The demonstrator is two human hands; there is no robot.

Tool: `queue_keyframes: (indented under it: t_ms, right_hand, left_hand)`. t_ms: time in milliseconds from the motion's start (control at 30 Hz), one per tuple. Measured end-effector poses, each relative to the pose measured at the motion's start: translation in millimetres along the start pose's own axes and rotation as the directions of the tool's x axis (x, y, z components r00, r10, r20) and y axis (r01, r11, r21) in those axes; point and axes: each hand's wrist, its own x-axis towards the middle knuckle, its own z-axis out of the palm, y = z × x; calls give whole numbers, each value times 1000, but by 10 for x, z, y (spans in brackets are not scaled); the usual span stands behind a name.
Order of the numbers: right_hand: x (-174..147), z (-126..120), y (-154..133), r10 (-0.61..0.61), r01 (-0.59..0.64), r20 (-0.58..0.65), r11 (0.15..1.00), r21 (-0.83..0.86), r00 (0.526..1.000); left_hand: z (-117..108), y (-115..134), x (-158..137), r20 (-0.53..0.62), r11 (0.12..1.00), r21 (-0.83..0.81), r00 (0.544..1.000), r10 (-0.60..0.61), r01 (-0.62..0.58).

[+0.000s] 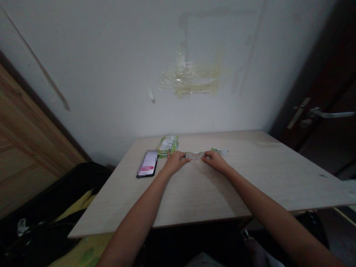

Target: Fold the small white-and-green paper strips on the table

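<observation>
Between my two hands a narrow, printed strip of packaging point(195, 156) is stretched sideways just over the table, pale with small print and some green. My left hand point(176, 162) pinches its left end, and my right hand point(214, 161) pinches the right end. Close behind my left hand lies a stack of green and white printed packets point(168, 144). Just past my right hand rests another thin green and white strip point(221, 151), partly covered by the fingers. What the packets contain cannot be read.
A phone with a lit screen point(148, 164) lies left of my left hand. The pale wooden table point(194, 204) meets a white wall point(111, 74) with peeling tape. To the right is a dark door with a metal handle point(330, 113). Dark and yellow items lie below the left edge.
</observation>
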Motion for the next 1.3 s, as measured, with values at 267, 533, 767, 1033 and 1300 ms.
queue_keyframes:
  t_ms: [267,533,767,1033,1300]
  right_hand:
    - [-14,112,-64,72,-67,-96,996,58,993]
    - [3,147,-56,131,-122,-131,990,70,983]
    - [-9,203,-24,90,-103,-141,991,-86,986]
    - [-6,205,5,-120,113,-22,973,-201,993]
    - [-9,186,-30,-138,137,9,977,-164,990]
  left_hand:
    - [139,115,28,-97,994,-15,990,-106,105]
    - [196,155,38,-143,996,0,986,-91,92]
    - [210,175,51,-112,992,58,988,-103,110]
    - [163,174,-11,-5,995,100,1000,2,-1]
    - [160,169,-30,13,995,94,1000,9,-10]
